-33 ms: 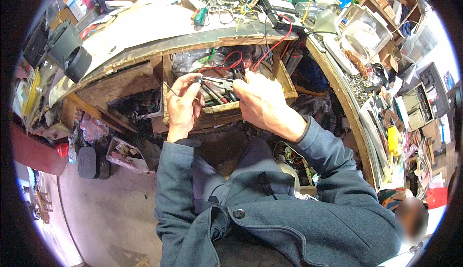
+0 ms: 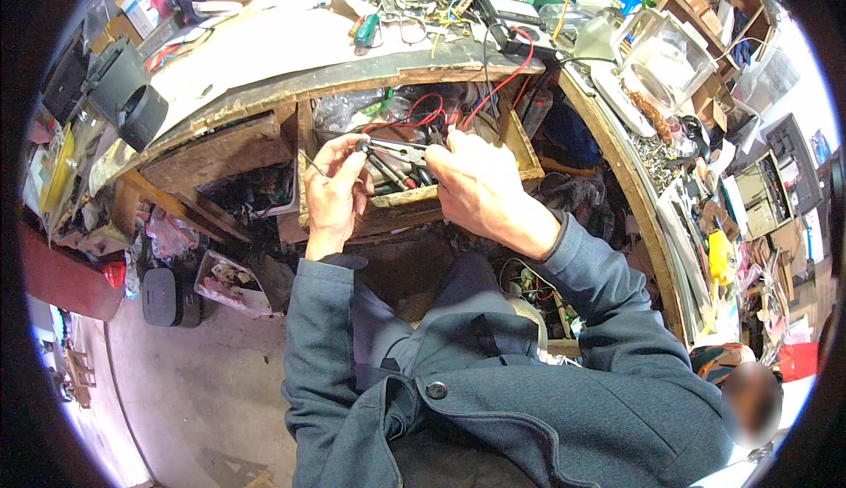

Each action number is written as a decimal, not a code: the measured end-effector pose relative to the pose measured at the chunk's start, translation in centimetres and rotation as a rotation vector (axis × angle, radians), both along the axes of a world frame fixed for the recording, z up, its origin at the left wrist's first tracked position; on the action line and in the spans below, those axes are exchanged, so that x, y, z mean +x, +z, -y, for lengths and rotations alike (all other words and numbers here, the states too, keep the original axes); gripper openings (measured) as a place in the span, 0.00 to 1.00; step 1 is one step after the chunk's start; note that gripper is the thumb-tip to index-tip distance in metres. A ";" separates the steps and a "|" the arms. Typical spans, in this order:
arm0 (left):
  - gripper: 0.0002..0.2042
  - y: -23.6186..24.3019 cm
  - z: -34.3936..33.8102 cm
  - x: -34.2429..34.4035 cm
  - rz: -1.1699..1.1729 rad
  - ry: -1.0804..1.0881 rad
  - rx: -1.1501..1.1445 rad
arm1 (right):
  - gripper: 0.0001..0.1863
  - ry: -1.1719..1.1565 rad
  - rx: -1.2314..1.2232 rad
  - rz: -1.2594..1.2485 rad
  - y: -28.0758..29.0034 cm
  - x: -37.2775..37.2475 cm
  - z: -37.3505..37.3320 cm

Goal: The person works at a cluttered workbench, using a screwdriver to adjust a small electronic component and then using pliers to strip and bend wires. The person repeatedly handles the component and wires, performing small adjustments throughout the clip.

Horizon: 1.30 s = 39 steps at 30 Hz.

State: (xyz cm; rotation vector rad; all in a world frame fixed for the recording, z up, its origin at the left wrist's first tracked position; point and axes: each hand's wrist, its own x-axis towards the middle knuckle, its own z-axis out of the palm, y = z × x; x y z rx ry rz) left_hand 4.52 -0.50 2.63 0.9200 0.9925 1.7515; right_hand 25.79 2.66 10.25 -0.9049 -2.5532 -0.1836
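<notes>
Between the thumb and fingers of my left hand (image 2: 333, 195) is a small dark part (image 2: 361, 146). It is too small to name, and a thin dark rod sticks out on the hand's left side. My right hand (image 2: 480, 184) is closed round a pair of pliers (image 2: 401, 150), whose handles are mostly hidden in the fist. The metal jaws point left and reach the part at my left fingertips; whether they grip it I cannot tell. Both hands are over an open wooden drawer (image 2: 526, 155) with red wires (image 2: 430, 116), hand tools (image 2: 388, 171) and clear plastic bags inside.
Beyond the drawer runs a curved workbench (image 2: 229, 65) with a green-handled tool (image 2: 366, 31), a black meter (image 2: 520, 16) and heaped small metal parts. A side bench (image 2: 608, 149) on the right carries a clear plastic box (image 2: 674, 65). A black bin (image 2: 160, 298) stands on the floor at left.
</notes>
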 end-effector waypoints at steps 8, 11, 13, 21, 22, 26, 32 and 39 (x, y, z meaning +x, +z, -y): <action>0.10 -0.5 0.0 0.2 -0.040 0.021 0.027 | 0.05 0.019 -0.019 0.030 0.3 0.2 -0.1; 0.10 -0.7 0.0 0.0 -0.068 0.018 -0.014 | 0.05 0.033 -0.023 0.017 0.3 0.2 -0.3; 0.09 -0.4 -0.1 0.0 -0.073 0.033 -0.019 | 0.05 0.056 -0.016 -0.008 0.2 0.2 -0.5; 0.09 -0.2 -0.3 0.2 0.012 0.102 -0.025 | 0.12 -0.301 -0.254 -0.140 2.6 -0.9 -11.0; 0.09 -0.3 -0.4 0.2 0.022 0.111 -0.011 | 0.14 -0.352 -0.287 -0.170 3.3 -1.2 -12.7; 0.10 -0.4 -0.4 0.1 0.100 0.133 0.064 | 0.17 -0.343 -0.095 -0.095 3.2 -2.1 -19.6; 0.13 -0.4 -0.3 -0.1 0.097 0.178 0.083 | 0.16 -0.322 0.369 -0.034 1.6 -3.2 -19.3; 0.15 0.1 -0.5 0.1 0.100 0.182 0.061 | 0.08 0.164 -0.092 -0.431 -1.9 -3.5 -14.3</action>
